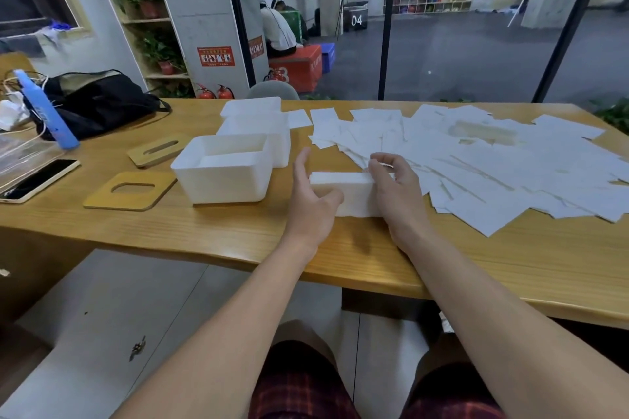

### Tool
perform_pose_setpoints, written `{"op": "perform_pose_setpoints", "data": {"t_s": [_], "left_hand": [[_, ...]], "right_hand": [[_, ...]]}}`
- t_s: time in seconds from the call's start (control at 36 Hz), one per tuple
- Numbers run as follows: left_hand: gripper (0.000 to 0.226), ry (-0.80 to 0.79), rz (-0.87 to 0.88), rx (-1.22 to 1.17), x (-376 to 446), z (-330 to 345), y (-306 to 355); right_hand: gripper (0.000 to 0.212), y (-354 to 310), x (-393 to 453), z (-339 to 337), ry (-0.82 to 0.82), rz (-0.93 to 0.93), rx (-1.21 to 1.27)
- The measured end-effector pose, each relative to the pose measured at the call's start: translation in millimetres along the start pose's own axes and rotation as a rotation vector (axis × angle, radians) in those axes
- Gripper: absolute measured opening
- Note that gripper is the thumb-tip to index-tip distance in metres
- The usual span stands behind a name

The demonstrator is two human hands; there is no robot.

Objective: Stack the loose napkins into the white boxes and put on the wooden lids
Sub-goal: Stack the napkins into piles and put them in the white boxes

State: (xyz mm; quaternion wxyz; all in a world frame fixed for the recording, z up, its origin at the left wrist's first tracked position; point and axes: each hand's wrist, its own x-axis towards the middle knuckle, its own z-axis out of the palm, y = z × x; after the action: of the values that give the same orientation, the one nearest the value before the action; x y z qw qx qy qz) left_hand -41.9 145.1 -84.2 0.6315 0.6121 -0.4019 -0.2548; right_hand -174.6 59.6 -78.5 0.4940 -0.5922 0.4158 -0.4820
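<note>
**Both hands square a napkin stack beside the open box**

At the far left of the counter (204,235) lie a phone (37,181), a blue bottle (46,109) and a black bag (98,100). Next come two wooden lids: the near lid (131,191), with a rounded opening, lies flat just left of the front box (223,171), and the far lid (157,150), with a slot, lies behind it. The front box stands open with some napkins inside. Two more boxes (258,126) stand behind it, one touching its back corner.

Right of the front box, a neat stack (354,194) of napkins rests on the counter between the hands. The left hand (311,204) presses its left end, fingers straight and thumb laid against the near face. The right hand (396,190) grasps the right end, fingers curled over the top edge.

Further right, loose napkins (476,160) lie spread and overlapping across the counter to its right edge.
</note>
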Motion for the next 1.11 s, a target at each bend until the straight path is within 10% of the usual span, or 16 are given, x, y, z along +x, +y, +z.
{"op": "perform_pose_setpoints", "data": {"t_s": [0.42,0.67,1.11], "left_hand": [[0.058,0.037,-0.032,-0.102,4.2,-4.2,-3.0],[0.056,0.007,0.015,0.045,0.0,-5.3,-1.5],[0.073,-0.156,0.137,0.367,-15.3,-120.6,64.4]], "right_hand": [[0.049,-7.9,-13.2,-54.0,-0.443,-0.037,-0.128],[0.011,-5.3,-12.7,-57.9,-0.339,-0.089,-0.121],[0.036,-57.1,-22.9,-2.7,-0.417,-0.086,-0.052]]}}
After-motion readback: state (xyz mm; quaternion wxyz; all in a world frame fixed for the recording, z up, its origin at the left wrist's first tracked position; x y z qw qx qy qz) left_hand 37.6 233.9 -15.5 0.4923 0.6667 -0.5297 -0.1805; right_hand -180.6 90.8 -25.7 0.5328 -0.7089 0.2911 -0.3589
